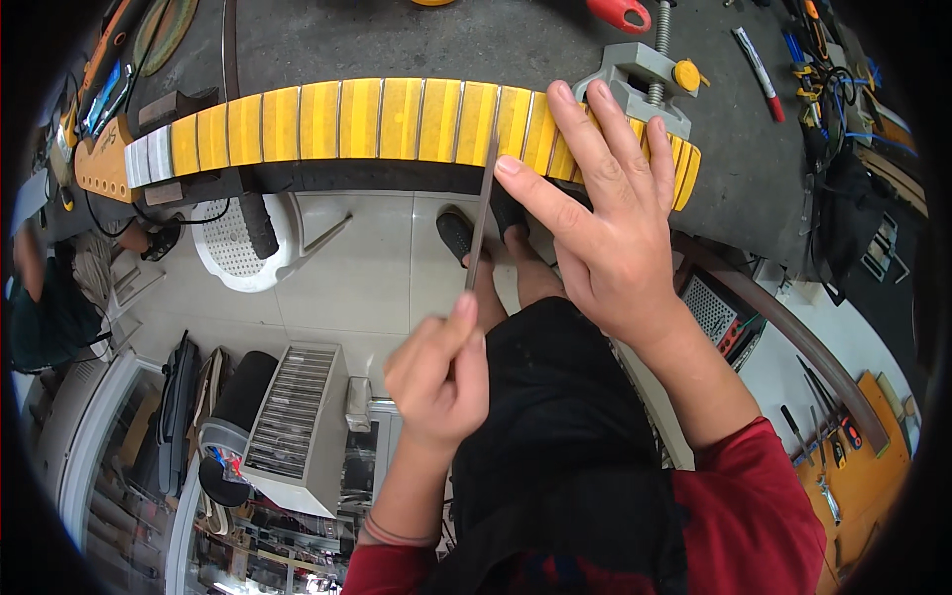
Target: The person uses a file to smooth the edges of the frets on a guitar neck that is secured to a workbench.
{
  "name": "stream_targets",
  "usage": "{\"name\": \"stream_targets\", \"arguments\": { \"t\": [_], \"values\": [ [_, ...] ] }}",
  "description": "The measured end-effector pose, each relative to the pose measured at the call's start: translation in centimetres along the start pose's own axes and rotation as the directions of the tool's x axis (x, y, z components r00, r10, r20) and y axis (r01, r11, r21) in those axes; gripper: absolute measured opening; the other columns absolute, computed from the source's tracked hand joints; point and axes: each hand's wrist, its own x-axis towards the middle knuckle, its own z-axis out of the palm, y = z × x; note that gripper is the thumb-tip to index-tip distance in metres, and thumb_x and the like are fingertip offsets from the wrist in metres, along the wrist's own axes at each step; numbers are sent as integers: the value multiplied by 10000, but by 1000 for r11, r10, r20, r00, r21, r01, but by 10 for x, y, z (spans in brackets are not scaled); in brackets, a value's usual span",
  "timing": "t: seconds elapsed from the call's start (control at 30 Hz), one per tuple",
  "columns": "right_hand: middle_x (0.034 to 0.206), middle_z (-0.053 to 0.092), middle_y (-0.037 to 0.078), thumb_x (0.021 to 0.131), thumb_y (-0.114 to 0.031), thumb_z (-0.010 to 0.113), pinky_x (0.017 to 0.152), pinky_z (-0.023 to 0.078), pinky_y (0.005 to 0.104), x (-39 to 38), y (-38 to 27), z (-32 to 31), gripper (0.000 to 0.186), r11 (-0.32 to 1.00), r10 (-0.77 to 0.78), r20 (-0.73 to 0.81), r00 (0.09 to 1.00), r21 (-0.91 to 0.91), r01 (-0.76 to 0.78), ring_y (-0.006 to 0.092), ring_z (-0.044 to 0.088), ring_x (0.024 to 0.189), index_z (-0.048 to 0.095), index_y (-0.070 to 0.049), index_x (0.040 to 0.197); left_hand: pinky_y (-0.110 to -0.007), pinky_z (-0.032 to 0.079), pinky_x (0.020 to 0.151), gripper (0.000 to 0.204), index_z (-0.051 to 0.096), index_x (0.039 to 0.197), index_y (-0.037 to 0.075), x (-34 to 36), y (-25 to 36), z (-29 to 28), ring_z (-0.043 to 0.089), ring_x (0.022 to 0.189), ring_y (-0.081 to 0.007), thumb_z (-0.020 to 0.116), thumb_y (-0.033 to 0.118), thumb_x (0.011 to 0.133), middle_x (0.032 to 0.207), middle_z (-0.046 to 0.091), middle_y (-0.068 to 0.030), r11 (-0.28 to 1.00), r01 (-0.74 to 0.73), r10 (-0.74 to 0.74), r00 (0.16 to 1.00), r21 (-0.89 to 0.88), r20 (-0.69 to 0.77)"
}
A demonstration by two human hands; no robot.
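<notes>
A guitar neck (322, 121) lies along the bench's near edge, its fretboard masked with yellow tape between the metal frets. Its headstock (103, 164) points left, and whitish tape covers the frets beside it. In my left hand (437, 372), closed around one end, is a thin narrow file (481, 223). The file's far end rests at a fret right of the neck's middle. My right hand (615, 213) lies spread over the right part of the neck, fingers apart. Its index fingertip is beside the file's tip, and the palm hangs past the bench edge.
A grey clamp (645, 84) with a yellow knob stands by the neck's right end. On the dark bench (496, 40) lie a red-capped marker (760, 74) and tools at both sides. A white stool (243, 243) and a slotted grey box (295, 426) are below left.
</notes>
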Motion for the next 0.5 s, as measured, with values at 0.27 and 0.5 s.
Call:
{"name": "stream_targets", "arguments": {
  "t": [0.27,0.5],
  "values": [
    [1695,494,202,927,-18,685,1304,181,610,-1,2,-4,589,1000,-6,16,1000,29,6,445,442,1575,744,-315,1431,-309,459,524,438,758,1282,-24,1,-7,9,566,551,-220,727,-158,866,719,622,-94,980,-83,85,996,181,1],
    [1700,490,197,926,-18,685,1301,188,612,5,-4,-5,575,999,-9,22,1000,41,8,449,440,1576,755,-313,1414,-322,441,511,463,755,1301,-34,47,-4,22,535,539,-208,715,-174,861,685,569,-87,991,-52,57,998,122,-39]
  ]
}}
